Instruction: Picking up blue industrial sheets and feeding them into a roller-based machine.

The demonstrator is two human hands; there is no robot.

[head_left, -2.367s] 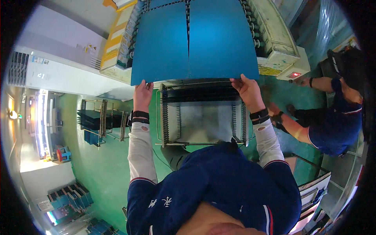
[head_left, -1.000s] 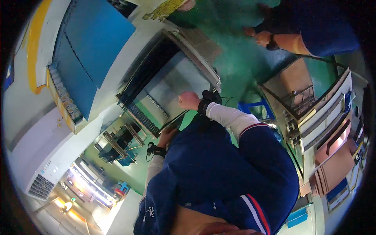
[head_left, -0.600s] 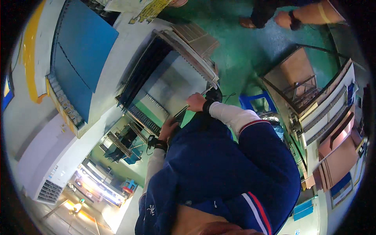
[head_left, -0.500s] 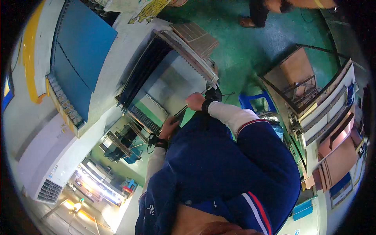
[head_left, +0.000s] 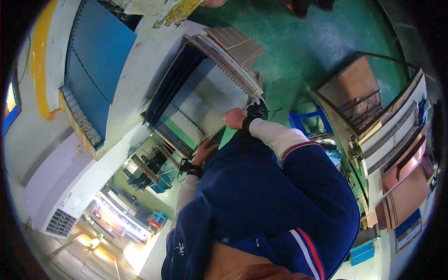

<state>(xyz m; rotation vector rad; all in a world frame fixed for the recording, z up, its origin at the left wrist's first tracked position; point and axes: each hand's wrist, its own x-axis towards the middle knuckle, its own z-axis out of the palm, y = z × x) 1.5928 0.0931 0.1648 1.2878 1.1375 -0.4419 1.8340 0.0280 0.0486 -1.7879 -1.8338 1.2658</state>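
A grey metal slotted rack (head_left: 212, 93) stands in front of me, with dark sheets (head_left: 173, 84) standing in its left slots. My right hand (head_left: 234, 117) is closed on the rack's thin front rail (head_left: 247, 106). My left hand (head_left: 205, 150) lies at the same rail further left, fingers curled; my chest hides part of it, so its grip is unclear. Both wrists wear black bands. A large blue sheet (head_left: 95, 56) lies on the machine bed at the upper left, away from both hands.
A stack of brown ribbed boards (head_left: 235, 42) lies at the rack's far end. A blue crate (head_left: 310, 125), a brown cart (head_left: 357, 91) and shelves of flat boards (head_left: 396, 135) stand on the green floor at right. Another person's feet (head_left: 301, 5) show at the top.
My hands no longer hold the blue sheet up at the machine; they have come down to the rack's front rail. The view has swung left and tilted. The nearby person moved off toward the top.
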